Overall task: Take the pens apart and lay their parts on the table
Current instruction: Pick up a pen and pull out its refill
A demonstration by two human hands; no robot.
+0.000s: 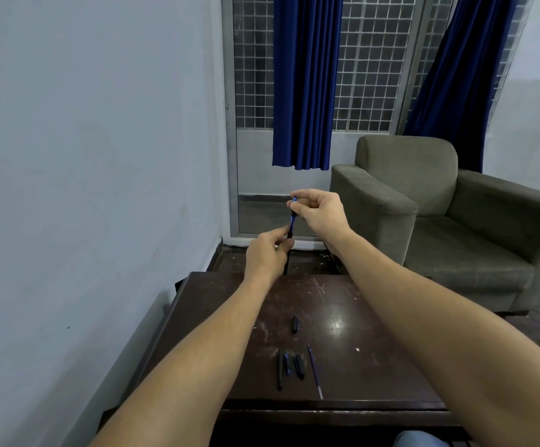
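Observation:
Both of my hands hold one blue and black pen (pixel 292 222) upright in the air beyond the far edge of the dark wooden table (pixel 375 366). My left hand (pixel 267 254) grips its lower black barrel. My right hand (pixel 318 210) pinches its upper blue end. On the table lie loose pen parts: a black cap (pixel 294 324) alone in the middle, then near the front a long black barrel (pixel 279 370), a short blue piece (pixel 287 363), another black cap (pixel 299 366) and a thin blue refill (pixel 314 371).
A grey armchair (pixel 449 221) stands to the right beyond the table. A pale wall (pixel 85 188) runs along the left. Blue curtains (pixel 305 82) hang over a barred window behind. The table's front edge (pixel 326 411) is close to me.

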